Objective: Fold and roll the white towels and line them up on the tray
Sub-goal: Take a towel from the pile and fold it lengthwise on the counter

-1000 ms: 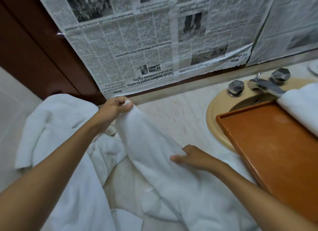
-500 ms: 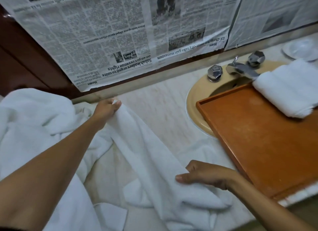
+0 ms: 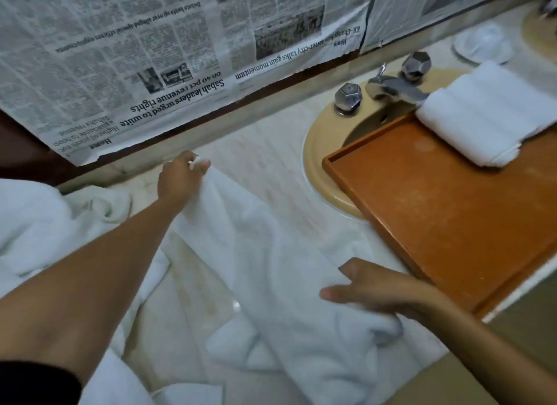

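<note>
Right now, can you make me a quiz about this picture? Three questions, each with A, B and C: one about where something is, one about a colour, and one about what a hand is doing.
1. Where does the rolled towel lie?
A. on the tray
B. in a bucket
C. on the floor

2. What colour is the tray?
A. blue
B. orange-brown
C. black

3. What is the left hand doing?
A. waving in the air
B. lying flat on the tray
C. gripping one end of the unrolled towel

Answers:
1 A: it rests at the tray's far end, near the tap.
2 B: its wood shows orange-brown.
3 C: its fingers curl round the towel's far end.
</note>
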Demonstrator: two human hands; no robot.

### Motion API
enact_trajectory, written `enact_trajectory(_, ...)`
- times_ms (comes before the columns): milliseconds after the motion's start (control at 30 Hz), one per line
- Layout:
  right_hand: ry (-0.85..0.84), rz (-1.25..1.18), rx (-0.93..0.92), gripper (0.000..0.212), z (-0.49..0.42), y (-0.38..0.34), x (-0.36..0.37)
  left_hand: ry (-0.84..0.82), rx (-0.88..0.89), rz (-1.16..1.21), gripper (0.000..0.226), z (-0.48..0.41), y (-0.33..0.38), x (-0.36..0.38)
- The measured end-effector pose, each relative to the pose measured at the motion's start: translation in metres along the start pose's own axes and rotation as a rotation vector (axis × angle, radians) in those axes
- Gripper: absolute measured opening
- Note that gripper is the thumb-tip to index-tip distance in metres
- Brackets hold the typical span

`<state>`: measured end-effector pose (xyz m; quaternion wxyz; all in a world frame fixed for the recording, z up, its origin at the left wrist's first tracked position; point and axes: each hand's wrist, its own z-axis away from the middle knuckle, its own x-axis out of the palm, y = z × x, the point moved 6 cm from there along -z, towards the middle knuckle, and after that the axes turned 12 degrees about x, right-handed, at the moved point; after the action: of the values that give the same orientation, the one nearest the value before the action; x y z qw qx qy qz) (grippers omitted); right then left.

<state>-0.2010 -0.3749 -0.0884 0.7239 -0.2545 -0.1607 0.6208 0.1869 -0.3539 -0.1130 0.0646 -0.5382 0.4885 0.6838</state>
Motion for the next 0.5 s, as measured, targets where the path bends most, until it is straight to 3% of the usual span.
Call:
enact_trajectory(67,0.005,0.032,0.061,0.042,0.001,0.009,0.001,-0.059,0.051,-0.128,0.030,-0.011,0.005,0.012)
enact_trajectory(167,-0.287,-0.311,0.023,0.045,0.020,-0.009,0.001,-0.083,0.109,-0.215,0.034,-0.022,0.017,0.027)
enact_trajectory(200,-0.272,-0.328,0.034,0.044,0.017,-0.013,-0.003,-0.082,0.116,-0.233,0.035,-0.024,0.017,0.032)
enact_trajectory(300,0.143,0.128,0.159,0.023,-0.015,0.002,-0.017,-0.074,0.146,-0.286,0.034,-0.024,0.010,0.042)
enact_trajectory(367,0.348,0.367,0.250,0.027,-0.033,0.020,-0.018,-0.033,0.178,-0.271,0.034,-0.025,0.004,0.045)
enact_trajectory(500,0.379,0.128,0.205,0.051,-0.037,0.048,-0.017,0.033,0.216,-0.245,0.033,-0.029,-0.006,0.047)
